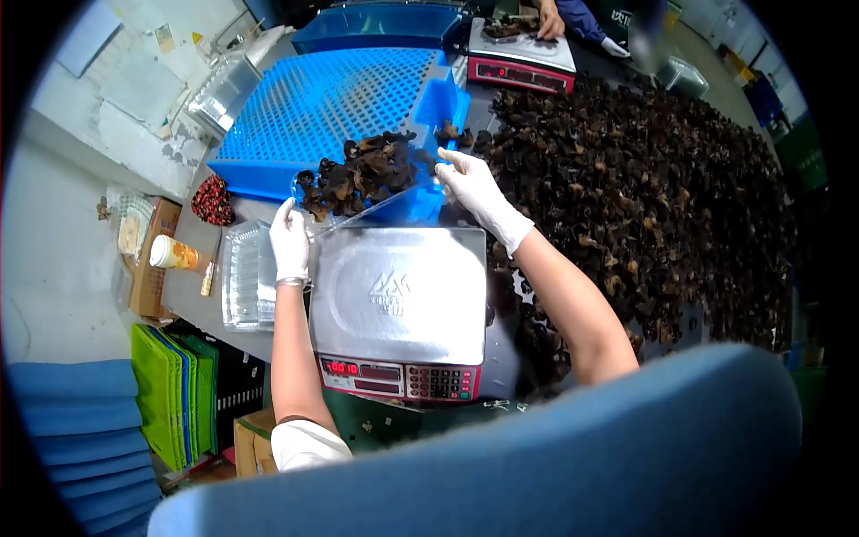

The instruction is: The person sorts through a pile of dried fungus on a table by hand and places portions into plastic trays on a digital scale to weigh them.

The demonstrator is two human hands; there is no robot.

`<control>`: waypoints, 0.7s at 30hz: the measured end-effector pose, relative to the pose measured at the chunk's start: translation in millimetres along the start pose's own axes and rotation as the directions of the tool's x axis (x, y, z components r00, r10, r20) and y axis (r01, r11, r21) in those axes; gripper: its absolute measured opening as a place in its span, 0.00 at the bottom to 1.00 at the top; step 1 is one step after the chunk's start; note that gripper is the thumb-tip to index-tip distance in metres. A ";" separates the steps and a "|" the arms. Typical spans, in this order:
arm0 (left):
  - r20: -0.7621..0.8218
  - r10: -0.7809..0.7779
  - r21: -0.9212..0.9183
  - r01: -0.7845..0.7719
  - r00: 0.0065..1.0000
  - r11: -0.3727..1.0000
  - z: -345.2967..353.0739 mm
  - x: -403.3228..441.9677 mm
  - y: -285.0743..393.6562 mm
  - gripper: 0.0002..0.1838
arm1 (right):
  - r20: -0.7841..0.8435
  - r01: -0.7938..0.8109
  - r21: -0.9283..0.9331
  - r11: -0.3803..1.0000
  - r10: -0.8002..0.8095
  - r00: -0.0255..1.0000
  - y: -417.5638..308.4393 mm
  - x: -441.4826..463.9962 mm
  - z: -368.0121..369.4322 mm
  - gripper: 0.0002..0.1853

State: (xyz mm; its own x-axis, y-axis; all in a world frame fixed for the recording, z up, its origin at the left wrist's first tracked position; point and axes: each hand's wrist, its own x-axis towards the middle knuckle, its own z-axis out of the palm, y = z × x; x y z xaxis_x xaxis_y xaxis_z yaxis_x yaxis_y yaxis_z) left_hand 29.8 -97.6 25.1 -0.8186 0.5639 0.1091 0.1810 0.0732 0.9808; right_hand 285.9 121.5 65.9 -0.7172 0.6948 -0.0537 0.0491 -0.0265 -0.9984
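Note:
A clear plastic tray (358, 216) filled with dark wood ear mushrooms (362, 174) is held up between my two white-gloved hands, above the near edge of a blue crate. Its left edge is gripped by my left hand (290, 242). My right hand (479, 191) pinches the right end of the tray, fingertips pressed against its rim. Just below, toward me, stands a digital scale (398, 295) with a bare metal plate and lit red digits. The tray's underside is mostly out of sight.
The blue crate (327, 98) has a lattice top. A large heap of wood ear mushrooms (644, 206) covers the table at right. Stacked clear trays (246, 277) stand left of the scale, near a paper cup (174, 253). Another person's hand (548, 20) works at a second scale (523, 54).

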 end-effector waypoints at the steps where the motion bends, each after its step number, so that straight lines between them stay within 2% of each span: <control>1: -0.025 0.002 0.019 -0.001 1.000 1.000 6.5 11.4 -1.6 0.21 | -0.055 -0.020 0.035 0.999 0.021 0.998 -2.2 3.9 3.6 0.30; 2: -0.052 0.001 0.039 0.001 0.999 0.999 12.6 22.7 -3.9 0.21 | -0.106 -0.040 0.073 0.997 0.048 0.993 -3.2 6.4 6.7 0.30; 4: -0.041 -0.014 0.043 0.015 0.999 0.999 13.8 50.3 -8.7 0.22 | -0.093 -0.039 0.049 0.998 0.043 0.995 -3.9 3.4 6.2 0.30; 6: -0.110 -0.047 -0.062 0.040 0.993 0.997 19.1 72.6 -10.9 0.24 | -0.043 -0.027 0.036 0.999 0.029 0.999 1.0 -3.2 3.2 0.29; 7: -0.100 -0.080 -0.207 0.058 0.992 0.977 19.7 82.3 -10.9 0.26 | -0.040 -0.019 -0.008 1.000 0.019 0.999 -1.3 -11.1 1.3 0.25; 8: -0.122 -0.017 -0.284 -0.019 0.992 0.959 19.3 85.3 -13.7 0.27 | -0.039 -0.024 -0.007 1.000 0.024 0.999 -1.8 -20.0 -3.1 0.25; 10: -0.104 0.033 -0.173 -0.051 0.994 0.984 2.9 88.1 -11.6 0.28 | 0.031 -0.019 -0.002 1.000 0.019 0.999 -1.3 -40.9 -16.5 0.20; 12: -0.119 0.098 0.024 -0.096 0.988 0.995 -23.7 81.3 -22.1 0.24 | 0.043 -0.140 0.034 0.990 0.138 0.989 -4.6 -69.0 -32.2 0.17; 13: -0.127 0.229 0.150 -0.209 0.965 0.966 -40.3 77.1 -36.3 0.21 | 0.029 -0.128 0.019 0.992 0.128 0.991 0.3 -84.1 -42.0 0.17; 14: -0.106 0.249 0.450 -0.177 0.963 0.875 -59.0 64.3 -34.4 0.19 | 0.017 -0.116 0.003 0.993 0.116 0.993 5.2 -99.2 -51.3 0.16; 15: -0.072 0.252 0.637 -0.150 0.965 0.756 -78.7 54.1 -42.3 0.19 | -0.010 -0.158 -0.004 0.987 0.158 0.987 6.7 -114.9 -58.4 0.16; 16: -0.043 0.271 0.735 -0.153 0.962 0.660 -91.4 37.9 -45.3 0.21 | -0.039 -0.200 -0.010 0.980 0.200 0.979 8.9 -130.6 -65.3 0.15; 17: -0.064 0.228 0.829 -0.075 0.971 0.554 -105.8 24.3 -56.1 0.24 | -0.056 -0.239 0.006 0.971 0.239 0.969 17.7 -145.6 -73.8 0.15; 19: -0.065 0.161 0.913 -0.007 0.985 0.408 -120.8 -9.1 -58.4 0.25 | -0.070 -0.257 0.075 0.964 0.262 0.963 38.0 -176.5 -90.6 0.15; 20: -0.095 0.124 0.919 0.039 0.988 0.393 -131.9 -17.3 -72.3 0.22 | -0.080 -0.247 0.088 0.965 0.254 0.964 43.5 -191.7 -95.7 0.15; 21: -0.078 0.076 0.898 0.037 0.994 0.438 -145.4 -21.5 -85.0 0.19 | -0.094 -0.251 0.094 0.963 0.259 0.961 54.4 -204.3 -103.8 0.15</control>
State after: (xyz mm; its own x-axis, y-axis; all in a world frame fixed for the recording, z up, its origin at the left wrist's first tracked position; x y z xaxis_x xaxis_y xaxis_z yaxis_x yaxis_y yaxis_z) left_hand -47.2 -235.5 -37.1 -0.8424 0.5020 0.1958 0.5388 0.7917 0.2881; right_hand 507.3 52.7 24.2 -0.6112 0.7286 -0.3093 0.1620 -0.2673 -0.9499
